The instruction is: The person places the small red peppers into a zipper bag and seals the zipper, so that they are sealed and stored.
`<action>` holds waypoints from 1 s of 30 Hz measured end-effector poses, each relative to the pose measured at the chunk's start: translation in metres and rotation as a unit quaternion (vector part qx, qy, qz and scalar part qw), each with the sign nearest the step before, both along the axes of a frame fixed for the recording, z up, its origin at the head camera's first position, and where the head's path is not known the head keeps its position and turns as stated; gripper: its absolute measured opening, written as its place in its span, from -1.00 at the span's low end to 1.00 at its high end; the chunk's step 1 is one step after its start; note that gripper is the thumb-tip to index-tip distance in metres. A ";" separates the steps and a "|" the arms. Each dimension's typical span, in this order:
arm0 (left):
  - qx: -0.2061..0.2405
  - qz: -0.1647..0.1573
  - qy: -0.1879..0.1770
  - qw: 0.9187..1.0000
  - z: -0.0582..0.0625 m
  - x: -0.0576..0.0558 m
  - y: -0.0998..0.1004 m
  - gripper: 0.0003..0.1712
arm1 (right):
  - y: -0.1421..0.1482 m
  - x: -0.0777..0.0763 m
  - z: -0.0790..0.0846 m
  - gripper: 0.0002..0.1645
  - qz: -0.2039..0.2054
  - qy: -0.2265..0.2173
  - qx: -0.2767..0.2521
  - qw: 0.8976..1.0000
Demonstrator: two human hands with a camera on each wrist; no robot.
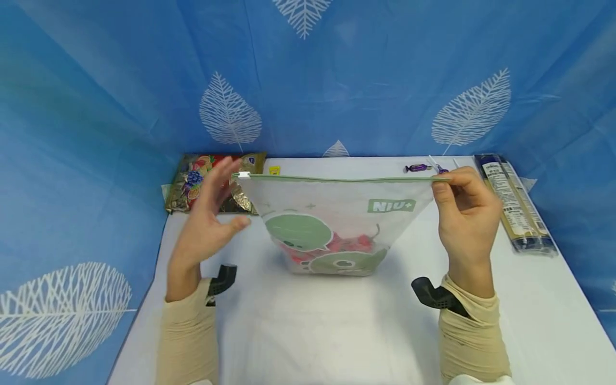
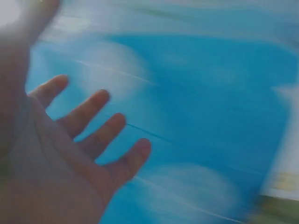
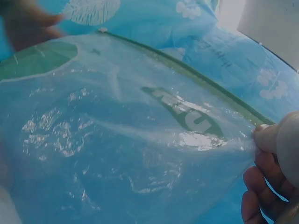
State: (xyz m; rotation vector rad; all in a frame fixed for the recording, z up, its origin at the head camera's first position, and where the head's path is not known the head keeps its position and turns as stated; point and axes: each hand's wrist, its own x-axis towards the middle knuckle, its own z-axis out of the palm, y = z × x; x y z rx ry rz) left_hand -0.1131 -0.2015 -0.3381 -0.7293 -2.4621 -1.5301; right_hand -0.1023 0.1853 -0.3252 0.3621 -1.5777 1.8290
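A translucent slider zip bag (image 1: 346,198) with green prints stands upright on the table, red items showing through its lower part. My right hand (image 1: 467,214) pinches the top right corner, thumb in front; the right wrist view shows the same grip on the bag's green zip strip (image 3: 187,70). At the strip's left end sits the white slider (image 1: 244,175). My left hand (image 1: 207,224) is just left of that end, fingers spread and holding nothing. In the left wrist view its fingers (image 2: 103,135) are extended and apart.
Behind my left hand lies a shiny, fruit-printed packet (image 1: 187,182), with a small yellow wrapped piece (image 1: 274,170) beside it. Purple-wrapped candy (image 1: 417,168) lies at the back right. Long dark-and-gold packs (image 1: 515,206) lie along the right edge. Blue leaf-print cloth (image 1: 337,96) hangs behind the white table.
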 end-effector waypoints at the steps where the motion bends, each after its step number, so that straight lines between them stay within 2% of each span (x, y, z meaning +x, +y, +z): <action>1: 0.026 -0.025 -0.041 0.999 -0.023 0.000 0.001 0.24 | 0.000 0.000 -0.002 -0.96 -0.001 -0.006 -0.007 1.000; 2: 0.043 -0.050 -0.077 0.995 -0.045 0.001 0.003 0.36 | 0.001 0.001 -0.004 -0.94 -0.003 -0.013 -0.011 1.000; 4: 0.040 -0.074 -0.143 0.986 -0.085 0.010 0.012 0.48 | 0.000 0.003 -0.012 -0.86 0.000 -0.025 -0.003 1.000; 5: 0.032 -0.084 -0.172 0.981 -0.102 0.015 0.017 0.51 | 0.000 0.005 -0.019 -0.77 0.016 -0.032 0.001 0.999; 7: 0.013 -0.087 -0.216 0.972 -0.128 0.026 0.027 0.52 | 0.000 0.011 -0.039 -0.48 0.062 -0.065 0.019 0.996; 9: -0.007 -0.074 -0.245 0.967 -0.146 0.034 0.038 0.48 | 0.001 0.021 -0.066 -0.19 0.112 -0.125 0.085 0.982; 10: -0.016 -0.069 -0.256 0.964 -0.152 0.037 0.043 0.44 | 0.003 0.027 -0.081 -0.06 0.136 -0.163 0.124 0.969; 11: -0.020 -0.063 -0.258 0.964 -0.157 0.038 0.047 0.38 | 0.004 0.034 -0.096 0.04 0.157 -0.205 0.169 0.951; 14: -0.023 -0.031 -0.250 0.967 -0.164 0.038 0.053 0.11 | 0.004 0.049 -0.135 0.22 0.188 -0.308 0.298 0.884; 15: -0.024 -0.019 -0.245 0.969 -0.165 0.038 0.055 0.03 | 0.003 0.053 -0.144 0.24 0.191 -0.333 0.327 0.864; 16: -0.022 -0.005 -0.243 0.970 -0.165 0.037 0.056 -0.02 | 0.001 0.055 -0.151 0.25 0.196 -0.351 0.339 0.850; 17: -0.022 0.006 -0.237 0.971 -0.165 0.037 0.056 -0.06 | 0.000 0.056 -0.156 0.21 0.200 -0.365 0.344 0.842; 18: -0.020 0.014 -0.236 0.971 -0.165 0.037 0.057 -0.08 | -0.001 0.057 -0.159 0.15 0.200 -0.374 0.342 0.838; 20: -0.016 0.022 -0.239 0.971 -0.162 0.037 0.060 -0.07 | -0.003 0.058 -0.159 -0.04 0.185 -0.383 0.340 0.838; 21: -0.012 0.023 -0.245 0.969 -0.161 0.038 0.062 -0.09 | -0.003 0.058 -0.156 -0.16 0.180 -0.384 0.329 0.844; 23: -0.002 0.025 -0.263 0.964 -0.156 0.040 0.066 -0.11 | -0.003 0.058 -0.151 -0.35 0.170 -0.388 0.314 0.850; 24: 0.006 0.028 -0.279 0.960 -0.154 0.041 0.068 -0.12 | -0.003 0.058 -0.148 -0.38 0.163 -0.395 0.315 0.848; 25: 0.010 0.031 -0.292 0.956 -0.151 0.043 0.069 -0.14 | -0.003 0.058 -0.146 -0.40 0.164 -0.406 0.313 0.843; 27: 0.017 0.034 -0.328 0.944 -0.148 0.046 0.072 -0.16 | -0.004 0.058 -0.143 -0.37 0.173 -0.432 0.317 0.826; 30: 0.010 0.018 -0.378 0.926 -0.148 0.050 0.074 -0.13 | -0.005 0.061 -0.146 -0.24 0.186 -0.482 0.328 0.791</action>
